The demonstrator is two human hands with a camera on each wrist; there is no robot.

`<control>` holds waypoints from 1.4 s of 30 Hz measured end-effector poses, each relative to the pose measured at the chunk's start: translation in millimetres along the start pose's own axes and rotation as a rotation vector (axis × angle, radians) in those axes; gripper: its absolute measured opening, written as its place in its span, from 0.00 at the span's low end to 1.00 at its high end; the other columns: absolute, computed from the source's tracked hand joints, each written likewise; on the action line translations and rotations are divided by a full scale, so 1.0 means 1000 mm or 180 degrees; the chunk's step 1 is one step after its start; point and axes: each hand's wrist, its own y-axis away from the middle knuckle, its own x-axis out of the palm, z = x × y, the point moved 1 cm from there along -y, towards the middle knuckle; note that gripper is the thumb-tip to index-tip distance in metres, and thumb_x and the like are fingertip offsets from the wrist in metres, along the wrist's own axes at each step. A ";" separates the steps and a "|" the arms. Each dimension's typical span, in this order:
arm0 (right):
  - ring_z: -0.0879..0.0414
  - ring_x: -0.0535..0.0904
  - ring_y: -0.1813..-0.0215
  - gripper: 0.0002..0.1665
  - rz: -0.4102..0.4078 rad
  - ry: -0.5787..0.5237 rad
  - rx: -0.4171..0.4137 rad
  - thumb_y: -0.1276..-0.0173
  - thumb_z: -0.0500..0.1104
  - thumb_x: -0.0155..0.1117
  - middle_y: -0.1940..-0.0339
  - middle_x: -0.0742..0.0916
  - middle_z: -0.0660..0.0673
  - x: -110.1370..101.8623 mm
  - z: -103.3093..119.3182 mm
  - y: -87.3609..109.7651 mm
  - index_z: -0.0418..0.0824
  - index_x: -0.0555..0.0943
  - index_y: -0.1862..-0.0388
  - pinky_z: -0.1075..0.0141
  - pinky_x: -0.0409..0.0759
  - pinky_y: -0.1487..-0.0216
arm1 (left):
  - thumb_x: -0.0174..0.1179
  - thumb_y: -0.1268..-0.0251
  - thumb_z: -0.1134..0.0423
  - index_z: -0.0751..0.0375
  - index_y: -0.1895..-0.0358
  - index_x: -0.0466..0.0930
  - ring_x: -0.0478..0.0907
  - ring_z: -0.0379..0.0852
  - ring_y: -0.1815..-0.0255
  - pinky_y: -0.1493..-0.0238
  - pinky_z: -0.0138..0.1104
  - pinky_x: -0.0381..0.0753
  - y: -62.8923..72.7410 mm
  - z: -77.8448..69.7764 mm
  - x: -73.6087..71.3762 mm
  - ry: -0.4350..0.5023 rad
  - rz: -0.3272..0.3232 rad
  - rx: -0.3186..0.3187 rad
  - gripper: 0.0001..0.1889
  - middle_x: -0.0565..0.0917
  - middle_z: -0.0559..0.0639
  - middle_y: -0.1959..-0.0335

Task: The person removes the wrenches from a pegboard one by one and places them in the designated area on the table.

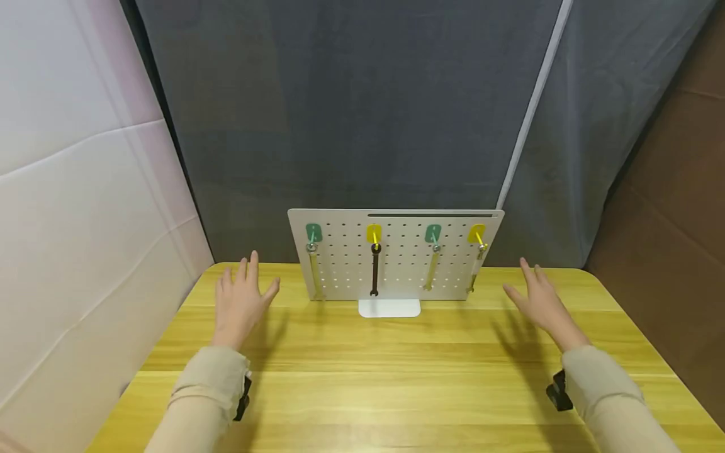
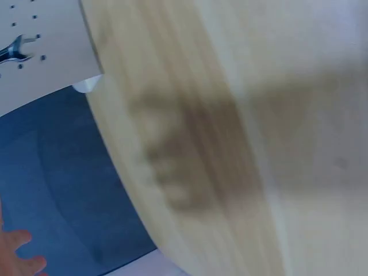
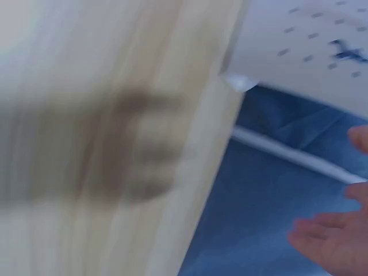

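A white pegboard (image 1: 345,270) stands upright near the table's back edge, with several wrenches hanging from hooks. One wrench (image 1: 375,272) is dark; it hangs left of centre from a yellow hook (image 1: 374,233). Shinier wrenches hang at the far left (image 1: 316,274), right of centre (image 1: 433,269) and far right (image 1: 476,270). My left hand (image 1: 240,305) hovers left of the board, fingers spread, holding nothing. To the board's right, my right hand (image 1: 544,306) is likewise extended with nothing in it. Wrench ends also show in the left wrist view (image 2: 14,52) and, blurred, the right wrist view.
The wooden table (image 1: 362,384) extends in front of the board, whose white base plate (image 1: 389,308) projects forward. A grey curtain (image 1: 362,113) hangs behind. White sheeting (image 1: 85,220) borders the left side, a brown panel (image 1: 668,239) the right.
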 end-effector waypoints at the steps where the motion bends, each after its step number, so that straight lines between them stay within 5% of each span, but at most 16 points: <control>1: 0.20 0.51 0.31 0.46 0.0067 -0.0150 0.0013 0.24 0.57 0.44 0.29 0.52 0.17 -0.002 0.004 -0.001 0.30 0.41 0.24 0.31 0.57 0.36 | 0.47 0.29 0.47 0.67 0.26 0.48 0.56 0.77 0.33 0.34 0.62 0.56 -0.001 -0.002 -0.002 0.0016 -0.0115 0.0041 0.38 0.62 0.73 0.32; 5: 0.25 0.59 0.32 0.38 0.0255 -0.0741 0.0122 0.23 0.51 0.43 0.30 0.60 0.20 -0.009 0.020 -0.002 0.26 0.49 0.27 0.37 0.66 0.38 | 0.53 0.31 0.57 0.71 0.30 0.58 0.69 0.72 0.40 0.40 0.58 0.68 -0.007 -0.012 -0.012 0.0140 -0.0581 0.0257 0.32 0.73 0.73 0.40; 8: 0.29 0.62 0.31 0.34 0.0283 -0.1256 0.0181 0.22 0.47 0.42 0.31 0.64 0.22 -0.012 0.032 -0.003 0.25 0.54 0.28 0.41 0.68 0.35 | 0.53 0.30 0.59 0.71 0.33 0.63 0.76 0.69 0.49 0.49 0.55 0.75 -0.013 -0.022 -0.019 0.0439 -0.0773 0.0238 0.27 0.76 0.72 0.44; 16: 0.38 0.68 0.32 0.30 0.0108 -0.1930 0.0199 0.23 0.43 0.46 0.31 0.69 0.27 -0.011 0.056 -0.007 0.28 0.59 0.29 0.49 0.69 0.33 | 0.51 0.28 0.61 0.63 0.32 0.64 0.72 0.61 0.38 0.38 0.51 0.73 -0.028 -0.050 -0.037 0.2031 -0.0655 -0.0193 0.24 0.74 0.65 0.38; 21: 0.39 0.67 0.32 0.29 0.0038 -0.2057 0.0190 0.23 0.41 0.46 0.31 0.69 0.29 -0.008 0.064 -0.007 0.29 0.59 0.29 0.51 0.68 0.32 | 0.51 0.27 0.59 0.56 0.28 0.60 0.70 0.58 0.34 0.35 0.47 0.72 -0.032 -0.062 -0.041 0.2598 -0.0529 -0.0391 0.26 0.72 0.61 0.35; 31: 0.46 0.72 0.38 0.30 -0.0062 -0.2146 0.0248 0.24 0.46 0.48 0.35 0.71 0.30 -0.001 0.069 -0.009 0.27 0.62 0.31 0.52 0.71 0.33 | 0.49 0.26 0.61 0.54 0.27 0.58 0.69 0.59 0.33 0.34 0.47 0.70 -0.039 -0.071 -0.042 0.2871 -0.0368 -0.0447 0.26 0.70 0.61 0.33; 42: 0.73 0.75 0.60 0.28 -0.0014 -0.2236 0.0163 0.25 0.47 0.51 0.54 0.78 0.48 0.000 0.062 -0.008 0.26 0.66 0.38 0.66 0.80 0.45 | 0.50 0.27 0.64 0.61 0.35 0.67 0.72 0.57 0.36 0.34 0.45 0.71 -0.042 -0.077 -0.043 0.2904 -0.0455 -0.0591 0.20 0.75 0.62 0.38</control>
